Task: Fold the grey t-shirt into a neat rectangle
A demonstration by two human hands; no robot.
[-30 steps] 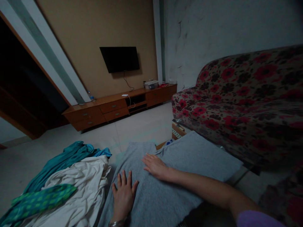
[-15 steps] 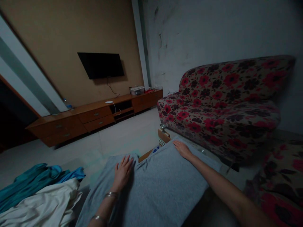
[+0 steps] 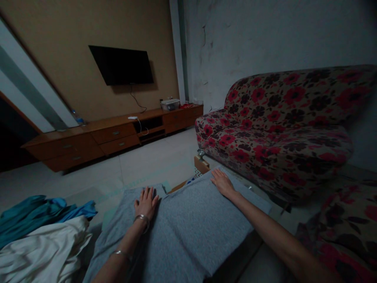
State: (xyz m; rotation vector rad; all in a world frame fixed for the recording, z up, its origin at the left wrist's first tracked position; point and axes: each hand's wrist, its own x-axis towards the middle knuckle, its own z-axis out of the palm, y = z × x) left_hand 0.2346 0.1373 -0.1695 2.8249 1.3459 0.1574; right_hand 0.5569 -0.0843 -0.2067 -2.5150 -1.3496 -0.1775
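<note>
A grey garment (image 3: 188, 224) lies spread over a low glass-topped table, its near part running out of view at the bottom. My left hand (image 3: 146, 203) rests flat on its left far part, fingers spread, with bracelets on the wrist and forearm. Near the far right corner of the cloth, my right hand (image 3: 222, 182) lies flat with its fingers stretched out. Neither hand grips the fabric. A shallow dip in the far edge of the garment lies between the hands. Faint creases run across its middle.
Left of the grey garment lie a teal cloth (image 3: 35, 216) and a white cloth (image 3: 44, 249). A flowered sofa (image 3: 273, 129) stands at the right. Across the floor are a wooden cabinet (image 3: 114, 135) and a wall television (image 3: 123, 65). A wooden table part (image 3: 202, 164) shows beyond the cloth.
My left hand has shifted a little left over the grey garment, its fingers spread wider. My right hand stays flat near the far right corner. The camera view has moved slightly.
</note>
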